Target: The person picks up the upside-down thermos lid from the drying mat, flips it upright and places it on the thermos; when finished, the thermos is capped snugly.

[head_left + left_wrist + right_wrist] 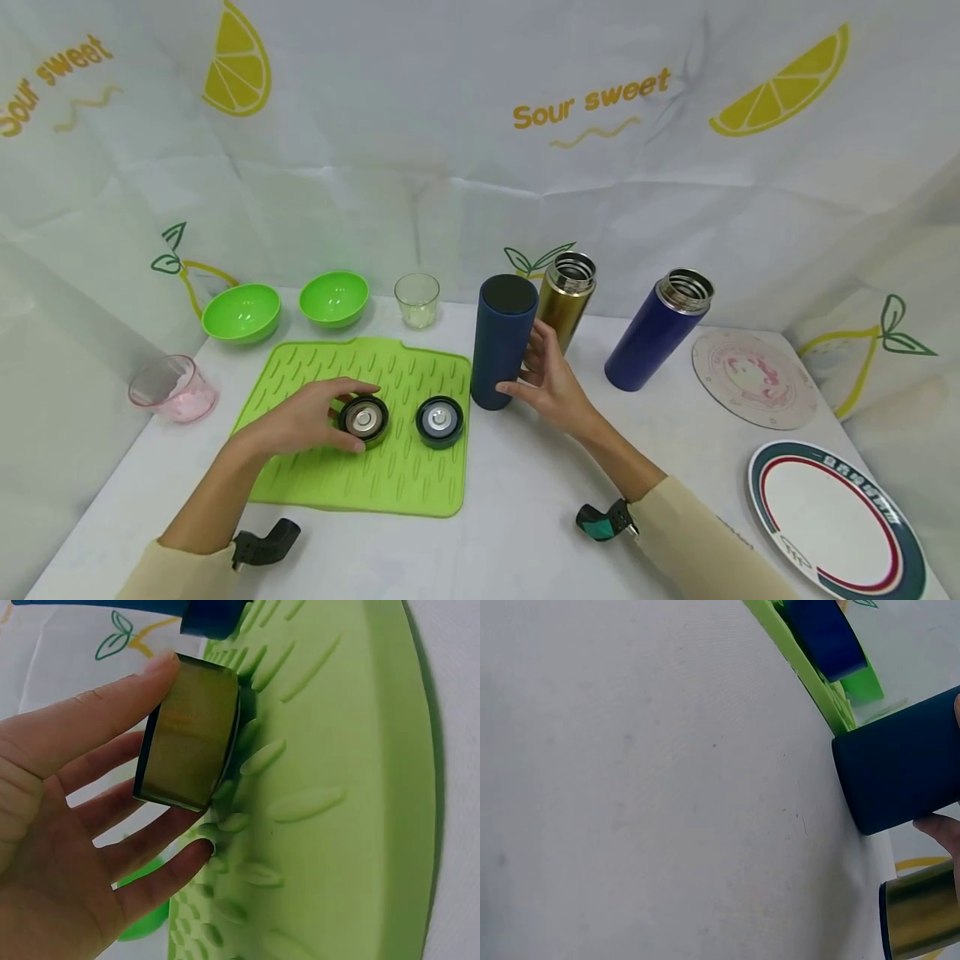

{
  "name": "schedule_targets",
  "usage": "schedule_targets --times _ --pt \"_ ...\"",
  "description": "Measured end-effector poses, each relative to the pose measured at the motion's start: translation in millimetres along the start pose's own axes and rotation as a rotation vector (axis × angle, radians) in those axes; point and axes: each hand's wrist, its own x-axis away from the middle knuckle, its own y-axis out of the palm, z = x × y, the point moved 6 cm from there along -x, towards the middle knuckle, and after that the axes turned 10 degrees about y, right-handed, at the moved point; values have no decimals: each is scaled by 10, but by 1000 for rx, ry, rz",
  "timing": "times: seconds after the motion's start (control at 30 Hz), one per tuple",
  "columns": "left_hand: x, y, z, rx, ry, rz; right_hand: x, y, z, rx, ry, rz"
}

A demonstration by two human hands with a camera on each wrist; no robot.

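Observation:
My left hand (311, 417) pinches a gold-sided bottle lid (191, 731) between thumb and fingers. This lid sits underside up on the green drying mat (337, 483). To its right, a dark blue lid (439, 422) lies underside up, apart from the hand. My right hand (553, 387) grips a dark blue bottle (502, 350) from its right side, thumb in front. That bottle stands upright beside the mat's right edge, with a black top. Behind the right hand stands an uncapped gold bottle (566, 304). Further right is an uncapped purple-blue bottle (652, 342).
Two green bowls (242, 315) and a clear glass (417, 300) stand along the back. A pink glass (174, 390) is at the left. On the right lie a pink round mat (753, 379) and a white plate with a dark green rim (832, 525). A white sheet hangs behind.

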Motion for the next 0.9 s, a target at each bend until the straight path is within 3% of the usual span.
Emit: schedule_targets --times 0.23,0.57,0.73,0.9 --pt "-5 21 -33 -24 -13 -5 16 21 -18 4 -13 -1" --pt "-39 30 -29 -44 -28 56 141 -80 -27 84 52 -35" --pt "-70 -12 107 -47 36 111 290 -179 -100 134 -2 -37" --pt "-136 -77 386 -32 124 174 433 -279 -192 157 -36 -16"
